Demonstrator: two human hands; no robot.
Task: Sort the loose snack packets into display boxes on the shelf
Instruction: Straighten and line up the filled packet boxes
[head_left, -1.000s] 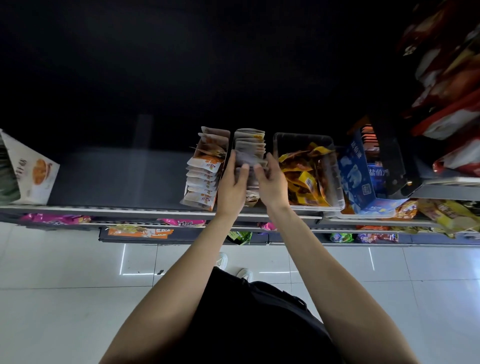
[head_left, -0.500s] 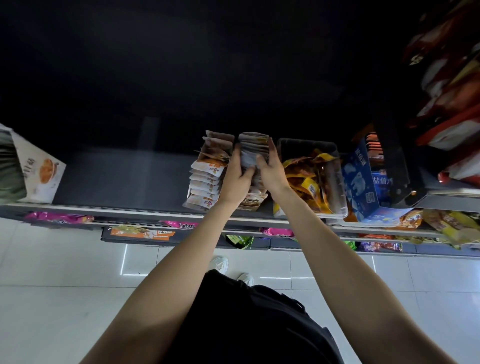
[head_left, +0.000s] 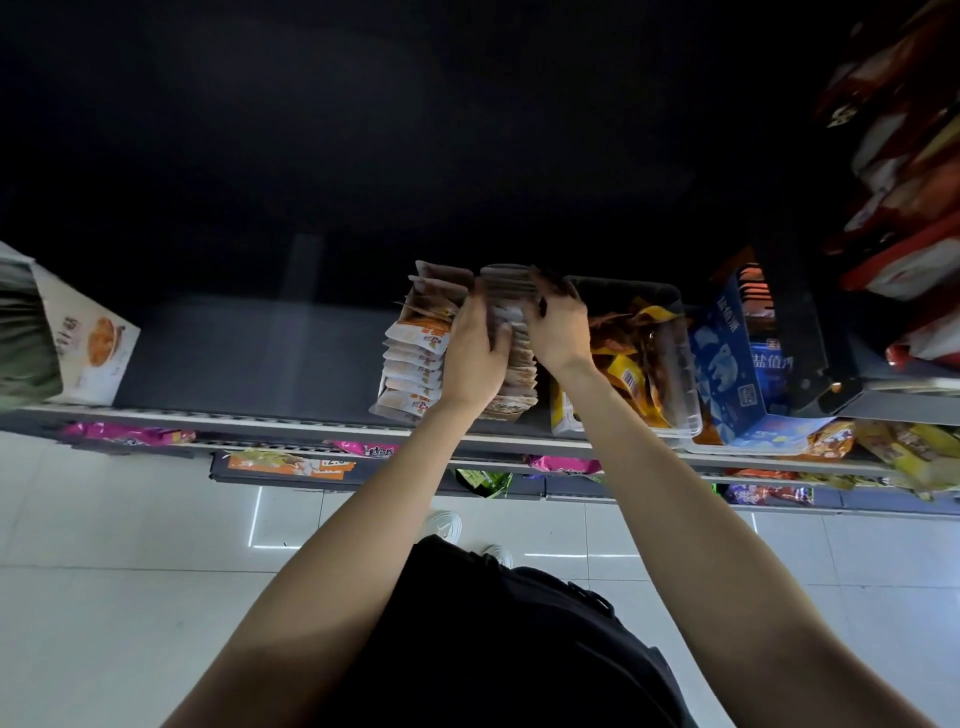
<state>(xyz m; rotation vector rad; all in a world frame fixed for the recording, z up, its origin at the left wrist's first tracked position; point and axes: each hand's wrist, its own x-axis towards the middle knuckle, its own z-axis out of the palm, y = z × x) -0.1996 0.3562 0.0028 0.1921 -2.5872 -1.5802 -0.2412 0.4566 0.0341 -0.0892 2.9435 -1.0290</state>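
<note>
Two packet rows stand filed on the shelf; left hand and right hand grip the second row; clear bin looks unsorted.

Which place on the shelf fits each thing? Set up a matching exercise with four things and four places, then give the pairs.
Things:
1. clear bin of yellow packets
2. blue carton
3. orange-and-white packet row
4. grey packet row

Places:
A. between the two hands
B. just left of the left hand
C. right of the clear bin
D. just right of the right hand

Pairs: 1-D, 2-C, 3-B, 4-A
</note>
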